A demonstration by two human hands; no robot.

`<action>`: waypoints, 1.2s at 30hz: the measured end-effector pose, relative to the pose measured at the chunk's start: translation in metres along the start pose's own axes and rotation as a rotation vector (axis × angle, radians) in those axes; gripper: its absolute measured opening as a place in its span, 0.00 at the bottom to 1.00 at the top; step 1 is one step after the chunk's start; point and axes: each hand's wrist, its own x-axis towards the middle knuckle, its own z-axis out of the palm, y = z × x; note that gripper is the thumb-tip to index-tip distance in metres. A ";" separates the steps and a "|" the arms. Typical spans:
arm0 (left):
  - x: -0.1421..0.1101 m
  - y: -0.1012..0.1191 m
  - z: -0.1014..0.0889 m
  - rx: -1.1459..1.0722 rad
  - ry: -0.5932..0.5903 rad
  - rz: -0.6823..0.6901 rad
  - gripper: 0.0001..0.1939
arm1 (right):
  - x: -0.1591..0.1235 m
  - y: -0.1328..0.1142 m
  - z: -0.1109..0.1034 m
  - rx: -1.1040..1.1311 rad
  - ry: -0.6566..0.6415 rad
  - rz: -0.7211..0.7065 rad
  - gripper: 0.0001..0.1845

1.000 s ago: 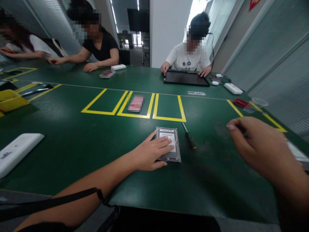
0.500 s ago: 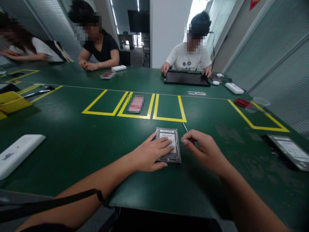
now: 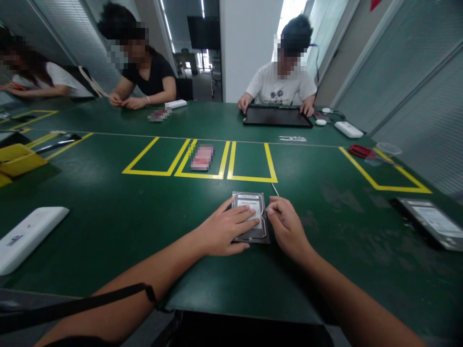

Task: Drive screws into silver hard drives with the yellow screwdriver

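The hard disk drive [image 3: 251, 233] lies flat on the green table [image 3: 173, 207], label side up, in the near central area. The left hand [image 3: 229, 228] rests on the drive from its left side. Left grip: wide, fingers extended and spread across the label, thumb-side edge outward; nothing is clasped.

The right hand [image 3: 285, 224] is positioned just beside the drive's right edge. Right grip: narrow, fingers curled, thumb and forefinger drawn together. Whether a small part is held between the fingertips cannot be determined.

A screwdriver [image 3: 275, 189] shows only its metal shaft, on the far side of the right hand; its tip is near the near-right corner of the right-hand yellow tape outline [image 3: 251, 179]. The handle is hidden.

A second hard disk drive [image 3: 432, 221] lies well apart, to the right. A white oblong device [image 3: 32, 236] is at the near left, with a yellow bin [image 3: 21, 156] farther back. At the far side, a co-worker in a white shirt [image 3: 278, 89] has both hands at a black rectangular panel [image 3: 278, 117].
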 end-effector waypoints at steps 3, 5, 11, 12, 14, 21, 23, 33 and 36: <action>0.001 -0.002 0.002 0.004 0.015 0.014 0.34 | -0.005 0.000 0.005 0.016 0.003 0.001 0.13; 0.001 -0.002 0.002 0.005 0.018 0.015 0.35 | -0.007 -0.002 0.007 0.024 -0.013 -0.009 0.13; 0.003 0.000 -0.001 0.008 0.011 0.025 0.34 | -0.008 -0.005 0.007 0.027 -0.037 -0.055 0.12; 0.003 0.001 -0.002 0.007 0.009 0.022 0.34 | -0.007 -0.005 0.007 0.026 -0.041 -0.058 0.12; 0.003 0.001 -0.003 -0.007 0.007 0.017 0.34 | -0.007 -0.005 0.006 0.028 -0.049 -0.054 0.12; 0.007 -0.005 0.003 -0.138 0.147 -0.066 0.25 | -0.005 -0.006 -0.002 0.009 -0.029 -0.054 0.13; 0.011 -0.005 0.003 -0.147 0.265 -0.125 0.18 | -0.004 -0.008 -0.004 0.015 -0.017 -0.058 0.12; 0.037 0.005 0.001 -0.218 0.632 -0.040 0.07 | -0.004 -0.019 -0.008 0.204 -0.128 -0.061 0.13; 0.039 0.004 0.003 -0.217 0.636 -0.025 0.08 | -0.004 -0.020 -0.009 0.290 -0.169 0.007 0.15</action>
